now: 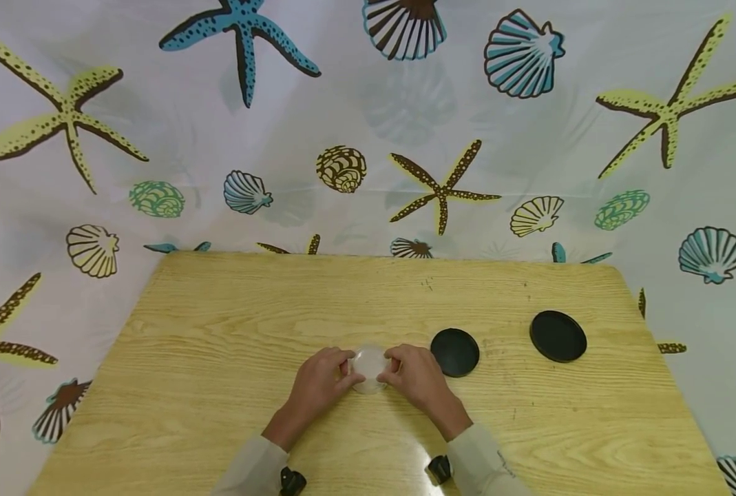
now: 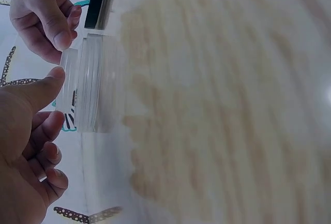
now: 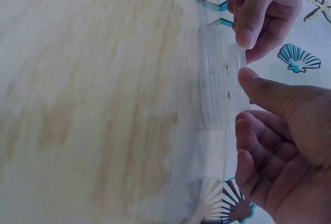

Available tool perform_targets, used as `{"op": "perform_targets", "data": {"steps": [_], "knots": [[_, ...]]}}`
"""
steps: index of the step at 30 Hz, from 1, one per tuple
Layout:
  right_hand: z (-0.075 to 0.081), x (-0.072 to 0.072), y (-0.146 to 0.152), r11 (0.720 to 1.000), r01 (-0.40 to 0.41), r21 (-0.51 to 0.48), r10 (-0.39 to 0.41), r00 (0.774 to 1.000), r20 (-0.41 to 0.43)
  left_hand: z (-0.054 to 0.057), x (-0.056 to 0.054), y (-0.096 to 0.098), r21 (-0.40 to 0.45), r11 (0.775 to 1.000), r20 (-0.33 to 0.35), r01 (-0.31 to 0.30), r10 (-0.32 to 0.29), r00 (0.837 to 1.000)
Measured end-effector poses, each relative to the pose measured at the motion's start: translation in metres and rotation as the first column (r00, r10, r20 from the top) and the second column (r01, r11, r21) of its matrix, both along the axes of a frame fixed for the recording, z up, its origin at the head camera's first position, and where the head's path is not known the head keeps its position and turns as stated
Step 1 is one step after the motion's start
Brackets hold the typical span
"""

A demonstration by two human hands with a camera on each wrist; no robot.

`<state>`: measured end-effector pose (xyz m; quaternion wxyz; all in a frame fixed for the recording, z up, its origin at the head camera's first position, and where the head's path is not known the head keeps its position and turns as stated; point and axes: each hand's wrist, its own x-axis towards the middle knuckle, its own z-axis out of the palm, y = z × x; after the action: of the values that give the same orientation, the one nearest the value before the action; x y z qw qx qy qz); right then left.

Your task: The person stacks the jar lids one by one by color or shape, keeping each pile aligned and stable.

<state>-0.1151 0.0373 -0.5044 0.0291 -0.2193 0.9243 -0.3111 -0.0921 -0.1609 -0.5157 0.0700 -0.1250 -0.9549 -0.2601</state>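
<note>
A clear, shallow round plastic dish [image 1: 370, 370] lies flat near the middle of the wooden table. From the side it shows as a narrower upper tier [image 2: 67, 97] over a wider ridged lower tier [image 2: 92, 92]. My left hand [image 1: 320, 381] pinches the left edge of the upper tier between thumb and bent forefinger. On the opposite side, my right hand [image 1: 418, 377] pinches the same tier, its thumb [image 3: 264, 92] at the rim and its other fingers curled below. Close beyond the right hand lies a black round shallow lid [image 1: 455, 352].
A second black round lid [image 1: 558, 336] lies farther right and back on the wooden table [image 1: 219, 324]. Behind the table and at its sides hangs a white cloth [image 1: 318, 103] printed with shells and starfish. Small black devices [image 1: 440, 470] are strapped at both wrists.
</note>
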Motion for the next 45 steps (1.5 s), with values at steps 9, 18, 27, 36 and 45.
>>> {"op": "perform_targets", "data": {"steps": [9,18,27,36,45], "knots": [[-0.0015,0.001,-0.0014,1.0,-0.002,0.024,0.002,1.0,-0.004,-0.0034,0.0005,-0.0007,-0.013,1.0,0.026,0.004,-0.004,1.0],[-0.0054,0.0006,-0.0026,1.0,0.004,0.031,-0.004,1.0,-0.021,-0.0021,0.0015,-0.0001,-0.031,0.999,0.034,0.008,-0.007,0.999],[-0.0066,-0.0003,-0.0043,0.999,0.002,0.04,-0.001,1.0,-0.021,-0.0012,0.0008,0.0002,-0.026,1.0,0.073,-0.003,0.004,0.997],[-0.0064,0.0005,-0.0058,0.999,-0.003,0.039,0.004,1.0,-0.01,-0.0058,0.0017,-0.0017,-0.019,1.0,0.055,-0.001,0.002,0.998],[-0.006,0.0,-0.0065,0.999,0.007,0.047,-0.006,1.0,-0.003,-0.0032,0.0002,0.0009,-0.024,0.999,0.123,-0.021,0.024,0.992]]}}
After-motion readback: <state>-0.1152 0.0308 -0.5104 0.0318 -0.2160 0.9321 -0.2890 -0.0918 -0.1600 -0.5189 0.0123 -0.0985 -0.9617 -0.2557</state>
